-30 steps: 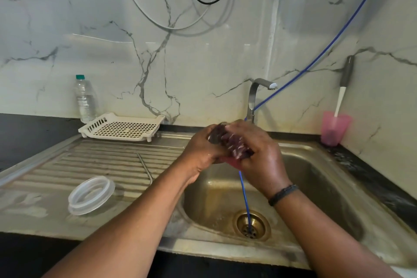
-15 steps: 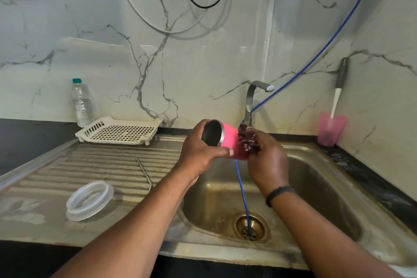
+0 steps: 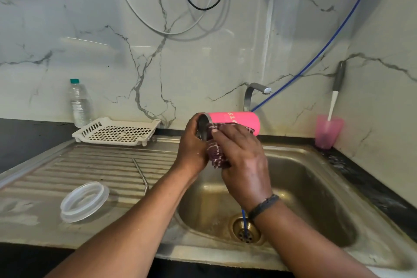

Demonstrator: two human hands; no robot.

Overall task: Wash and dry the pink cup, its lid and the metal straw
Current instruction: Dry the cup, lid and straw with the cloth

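On the draining board nearest, lid (image 3: 84, 201) and straw (image 3: 140, 172) lie apart, light and rigid. Over the sink (image 3: 316, 187), left hand (image 3: 191, 149) fingers curl round the cup (image 3: 234, 119) rim; right hand (image 3: 243, 165) presses a cloth (image 3: 217, 158) on its wall. Cup looks stiff, probably wet-slick: grip at rim.

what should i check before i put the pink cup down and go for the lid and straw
1. Grip on the pink cup: left hand holds its open end, cup on its side over the sink. Ok.
2. Scrubber pressed to the cup by the right hand. Ok.
3. Outside fully scrubbed: far side hidden. Cannot tell.
4. Rinse water from the tap: none visible. Not ok.
5. Lid within reach on the drainboard. Ok.
6. Metal straw on the drainboard, untouched. Ok.
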